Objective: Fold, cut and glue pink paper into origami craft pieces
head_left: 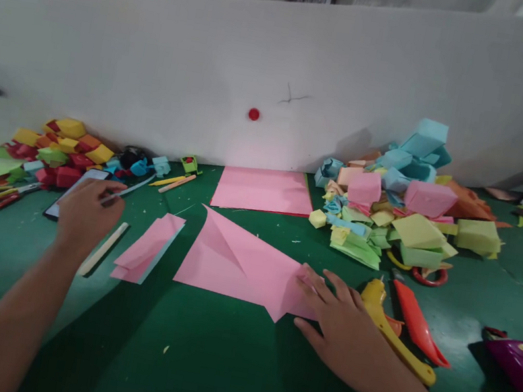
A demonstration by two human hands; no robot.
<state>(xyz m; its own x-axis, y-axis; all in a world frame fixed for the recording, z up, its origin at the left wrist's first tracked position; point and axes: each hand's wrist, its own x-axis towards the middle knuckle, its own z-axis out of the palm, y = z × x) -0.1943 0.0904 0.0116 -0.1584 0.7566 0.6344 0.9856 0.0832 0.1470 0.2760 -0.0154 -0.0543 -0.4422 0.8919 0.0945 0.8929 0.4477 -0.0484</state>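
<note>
Head view, looking down on a green table (194, 359): a large pink sheet (226, 257), partly folded, lies in the middle, its long axis running left to right, with the right end a little nearer the person. A crease slants across its left half, its far left corner narrows to a sharp point, and a small triangular tip juts from its near edge, just beside the right hand (345, 324). That hand is much the nearer one: it lies over the sheet's right end, fingers spread apart and almost straight, resting on the paper and gripping nothing that shows, so most of the sheet stretches leftward from the fingertips. Whether the thumb touches the table cannot be told. The left hand (88, 210) is well apart, off beyond the sheet's left end, its fingers pinched around a thin bluish stick (137, 186); whether it also touches the phone (93, 174) is unclear. Between that hand and the sheet lie a narrow folded pink paper (150, 244) and a white stick (105, 249). A pink stack (262, 189) lies just past the sheet's far edge, while a yellow tool (379, 302) and a red cutter (420, 324) lie beyond its right end.
</note>
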